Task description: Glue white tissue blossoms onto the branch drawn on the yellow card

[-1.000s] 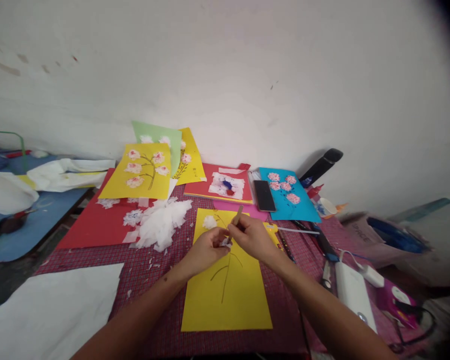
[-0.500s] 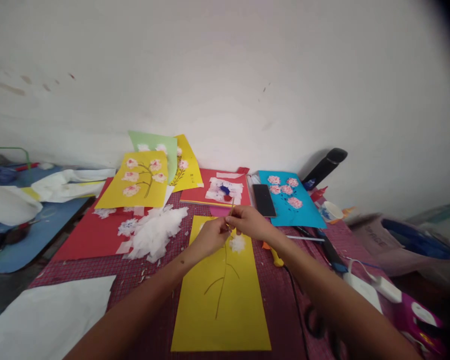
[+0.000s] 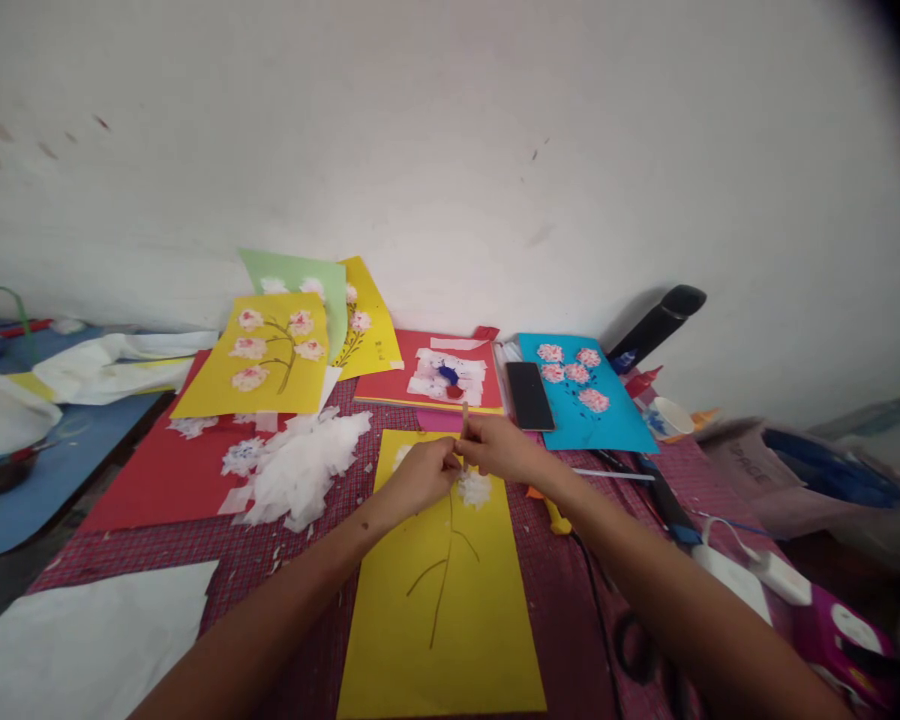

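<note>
A thin wooden stick [image 3: 464,418] stands nearly upright above the top of a yellow sheet [image 3: 442,610], pinched in the fingers of the right hand [image 3: 499,449]. The left hand [image 3: 420,475] meets it from the other side, its fingertips closed together at the lower end of the stick, right where a small white tissue tuft [image 3: 475,488] sits on the sheet. Whether the left fingers grip the stick itself or only the tissue cannot be told. The yellow sheet lies flat on the desk [image 3: 270,560], which is covered in a red checked cloth, and bears a drawn brown branch [image 3: 441,580] running down its middle.

Just left of the sheet lies a heap of white tissue pieces [image 3: 300,465], partly on a red sheet [image 3: 150,485]. Behind that, a yellow picture with pink blossoms [image 3: 259,358] leans toward the wall, with a green sheet [image 3: 300,280] and another yellow one [image 3: 367,320] behind it. Straight beyond the hands is a red card with white and blue scraps [image 3: 442,375], then a dark phone [image 3: 529,395] beside a blue picture with pink blossoms [image 3: 585,395]. A black cylinder [image 3: 656,320] leans against the wall at the right. A large white sheet [image 3: 82,640] lies at the desk's near left corner.
</note>
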Demonstrator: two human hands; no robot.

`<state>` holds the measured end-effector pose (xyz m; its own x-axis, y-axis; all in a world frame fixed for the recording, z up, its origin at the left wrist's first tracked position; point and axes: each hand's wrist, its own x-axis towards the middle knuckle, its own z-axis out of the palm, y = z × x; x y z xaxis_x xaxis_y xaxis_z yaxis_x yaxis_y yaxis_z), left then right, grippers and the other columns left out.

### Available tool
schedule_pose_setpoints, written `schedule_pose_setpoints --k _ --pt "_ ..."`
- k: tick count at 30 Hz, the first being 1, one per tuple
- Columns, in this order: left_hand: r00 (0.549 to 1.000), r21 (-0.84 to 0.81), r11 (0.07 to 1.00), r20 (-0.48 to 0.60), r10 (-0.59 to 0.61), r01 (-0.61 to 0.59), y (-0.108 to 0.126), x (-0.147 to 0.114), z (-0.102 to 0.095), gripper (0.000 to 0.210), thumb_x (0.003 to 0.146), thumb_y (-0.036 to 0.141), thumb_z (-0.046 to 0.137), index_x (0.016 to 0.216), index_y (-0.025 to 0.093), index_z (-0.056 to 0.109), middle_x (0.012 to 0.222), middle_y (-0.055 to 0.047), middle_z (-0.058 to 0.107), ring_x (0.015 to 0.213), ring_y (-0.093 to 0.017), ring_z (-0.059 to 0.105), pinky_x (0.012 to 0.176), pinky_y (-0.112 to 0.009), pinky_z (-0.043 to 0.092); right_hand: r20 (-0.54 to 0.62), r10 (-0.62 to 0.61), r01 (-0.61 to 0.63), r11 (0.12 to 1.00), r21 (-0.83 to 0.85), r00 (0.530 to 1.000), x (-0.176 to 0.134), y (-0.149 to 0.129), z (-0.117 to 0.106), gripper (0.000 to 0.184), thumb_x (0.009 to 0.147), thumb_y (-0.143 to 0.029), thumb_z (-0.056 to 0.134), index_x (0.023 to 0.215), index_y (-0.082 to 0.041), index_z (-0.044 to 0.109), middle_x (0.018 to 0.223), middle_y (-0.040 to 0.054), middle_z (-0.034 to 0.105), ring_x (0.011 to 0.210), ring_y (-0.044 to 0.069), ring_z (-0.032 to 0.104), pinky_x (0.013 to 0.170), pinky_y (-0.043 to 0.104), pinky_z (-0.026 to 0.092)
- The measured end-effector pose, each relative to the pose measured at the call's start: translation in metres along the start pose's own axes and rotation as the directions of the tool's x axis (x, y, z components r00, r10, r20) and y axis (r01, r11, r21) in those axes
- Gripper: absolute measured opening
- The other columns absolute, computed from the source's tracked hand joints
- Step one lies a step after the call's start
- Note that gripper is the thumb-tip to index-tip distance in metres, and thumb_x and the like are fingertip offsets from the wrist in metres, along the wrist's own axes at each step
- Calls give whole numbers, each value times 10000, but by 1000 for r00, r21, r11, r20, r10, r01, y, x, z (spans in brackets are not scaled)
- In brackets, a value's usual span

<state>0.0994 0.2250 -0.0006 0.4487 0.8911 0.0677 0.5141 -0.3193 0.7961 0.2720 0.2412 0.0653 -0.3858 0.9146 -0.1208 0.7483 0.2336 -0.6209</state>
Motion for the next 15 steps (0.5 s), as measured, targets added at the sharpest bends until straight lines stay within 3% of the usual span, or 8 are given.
schedule_pose_setpoints --k 5,10,15 --pt "1000 31 1000 -17 -5 6 7 -3 -3 168 775 80 548 881 183 630 833 -53 714 772 -209 661 626 -266 382 21 13 -13 999 -43 1000 -3 -3 0 139 844 -208 569 715 -190 617 623 -23 640 506 99 494 484 215 273" --pt "998 232 972 -49 27 -15 13 -12 -8 196 830 77 485 937 171 621 895 -86 693 825 -224 643 719 -307 428 20 25 -23 997 -69 999 -4 -2 2 180 863 -238 569 698 -180 614 632 3 657 536 115 517 491 225 264" --pt "994 338 935 58 92 -106 14 -24 -7 259 851 56 449 978 157 651 952 -96 661 915 -227 625 827 -331 469 16 18 -16 995 -101 1000 -5 -3 5 146 839 -182 559 703 -174 611 655 19 674 562 120 534 505 233 256"
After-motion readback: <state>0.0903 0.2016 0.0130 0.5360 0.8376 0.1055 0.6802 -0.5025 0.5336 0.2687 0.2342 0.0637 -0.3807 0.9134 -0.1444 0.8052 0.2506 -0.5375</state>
